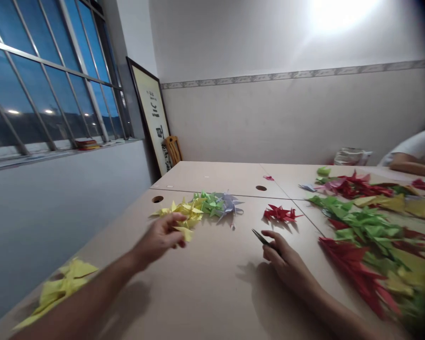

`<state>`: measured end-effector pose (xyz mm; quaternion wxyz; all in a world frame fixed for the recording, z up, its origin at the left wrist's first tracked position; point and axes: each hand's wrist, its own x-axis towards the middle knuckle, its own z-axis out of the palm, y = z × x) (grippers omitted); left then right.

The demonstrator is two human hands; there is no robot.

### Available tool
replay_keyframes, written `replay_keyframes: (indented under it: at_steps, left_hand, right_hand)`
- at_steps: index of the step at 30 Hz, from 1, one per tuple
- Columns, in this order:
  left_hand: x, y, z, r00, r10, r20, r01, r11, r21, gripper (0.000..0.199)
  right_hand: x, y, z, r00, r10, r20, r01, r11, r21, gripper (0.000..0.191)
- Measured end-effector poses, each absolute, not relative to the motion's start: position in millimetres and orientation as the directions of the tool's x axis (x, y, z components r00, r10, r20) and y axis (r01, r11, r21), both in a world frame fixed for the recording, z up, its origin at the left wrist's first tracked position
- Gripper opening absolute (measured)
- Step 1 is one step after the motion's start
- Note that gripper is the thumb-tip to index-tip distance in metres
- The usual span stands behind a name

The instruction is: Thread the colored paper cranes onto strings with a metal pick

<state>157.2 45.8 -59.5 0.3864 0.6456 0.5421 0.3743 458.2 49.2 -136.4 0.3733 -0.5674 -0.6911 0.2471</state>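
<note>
My left hand (165,233), slightly blurred, is closed with a folded yellow paper crane (184,233) at its fingertips. Just beyond it lies a bunch of yellow paper cranes (187,211), followed to the right by green cranes (212,203) and pale purple cranes (230,205). In my right hand (281,255) is a pair of dark, pointed tweezers (259,237), tips toward the upper left. A short row of red paper cranes (280,214) rests on the table above that hand. More yellow folded paper (65,285) lies by my left forearm.
A large pile of red, green and yellow paper cranes (368,231) covers the table's right side. The table (205,293) has two cable holes. A small pink item (268,178) lies farther back. Another person's arm (412,164) rests at the far right edge.
</note>
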Motion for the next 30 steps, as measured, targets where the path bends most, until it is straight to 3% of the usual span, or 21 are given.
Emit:
replay_keyframes:
  at_steps: [5,11,30]
  left_hand:
    - [250.9,66.0,-109.8,0.158,0.987,0.003,-0.005,-0.002,1.000,0.036]
    - [256.3,75.5,-126.0,0.154,0.986,-0.068,-0.231,0.103,0.967,0.032]
    - [257.7,71.3,-119.8,0.260,0.960,-0.098,-0.165,0.145,0.976,0.029]
  right_hand:
    - [449.0,38.1,-128.2,-0.120,0.973,0.196,0.497,0.230,-0.837,0.043]
    - [444.1,34.0,-124.9,-0.144,0.974,0.172,0.496,0.222,-0.840,0.036]
    - [439.1,31.5,-120.7,-0.124,0.989,0.081,0.541,0.136,-0.830,0.032]
